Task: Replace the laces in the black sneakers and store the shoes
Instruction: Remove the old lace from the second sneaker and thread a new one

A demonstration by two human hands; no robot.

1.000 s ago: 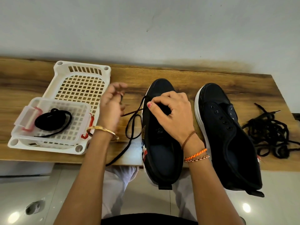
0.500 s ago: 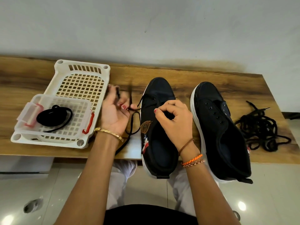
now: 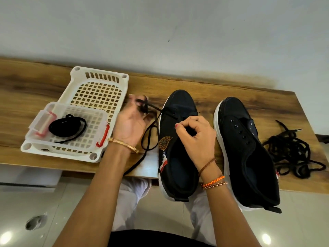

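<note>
Two black sneakers with white soles stand side by side on the wooden table [image 3: 204,90], heels over its front edge. The left sneaker [image 3: 178,168] has a black lace [image 3: 147,138] through its front eyelets; the lace runs left and hangs over the table edge. My left hand [image 3: 130,122], blurred, holds that lace just left of the shoe's toe. My right hand [image 3: 196,136] pinches the lace or eyelet edge at the shoe's tongue. The right sneaker [image 3: 249,154] has bare eyelets.
A white slotted tray [image 3: 99,82] lies at the left, with a small clear basket [image 3: 74,145] on it holding a coiled black lace [image 3: 66,127]. A tangled heap of black laces [image 3: 292,150] lies right of the shoes. A wall runs behind the table.
My left hand has moved up and away from the shoe, drawing the lace out to the left. My right hand stays at the tongue of the left sneaker.
</note>
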